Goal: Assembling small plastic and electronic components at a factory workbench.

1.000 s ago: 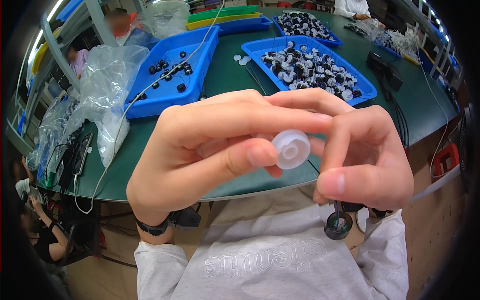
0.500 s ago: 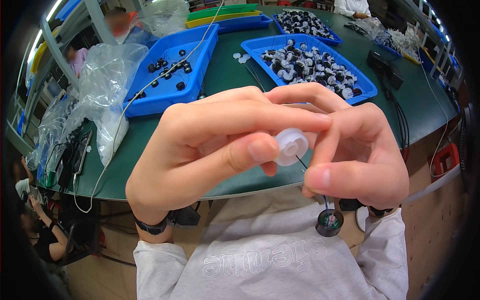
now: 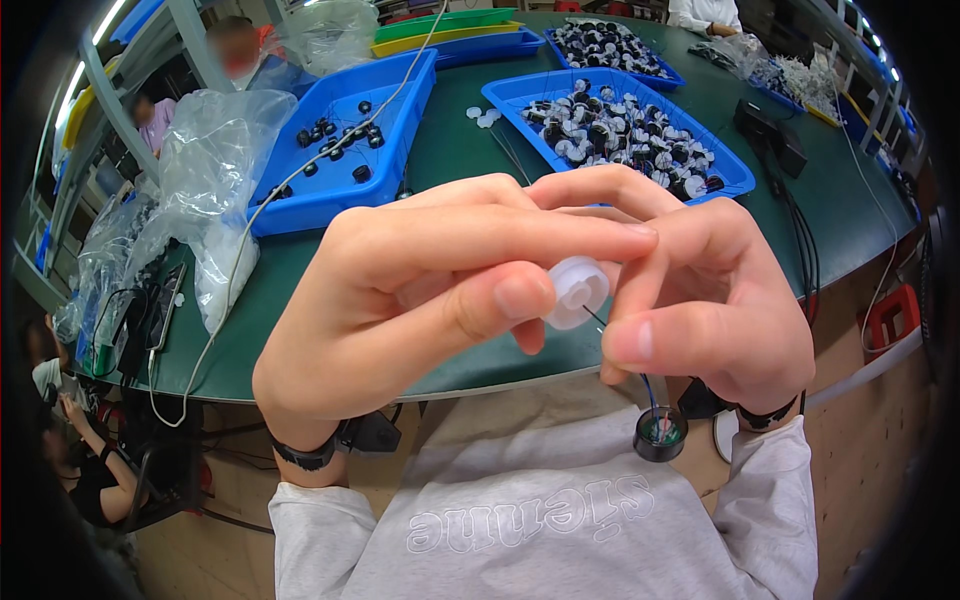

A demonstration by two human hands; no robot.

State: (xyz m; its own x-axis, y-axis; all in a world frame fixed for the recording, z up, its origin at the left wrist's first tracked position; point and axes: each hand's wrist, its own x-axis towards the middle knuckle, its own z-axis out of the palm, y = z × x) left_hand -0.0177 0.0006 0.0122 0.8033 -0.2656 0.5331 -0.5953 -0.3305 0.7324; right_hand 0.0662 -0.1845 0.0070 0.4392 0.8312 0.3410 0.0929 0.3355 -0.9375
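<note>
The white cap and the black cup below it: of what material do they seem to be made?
White cap: probably plastic, matte; its milky, translucent body suggests this. Black cup: likely plastic, smooth with slight shine along its rim, though painted metal is possible.

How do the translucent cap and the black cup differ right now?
Colour: the cap is translucent white, the cup black with green inside.
Hold: the left hand grips the cap directly, while the cup hangs by wires below the right hand.
Both are round.
</note>
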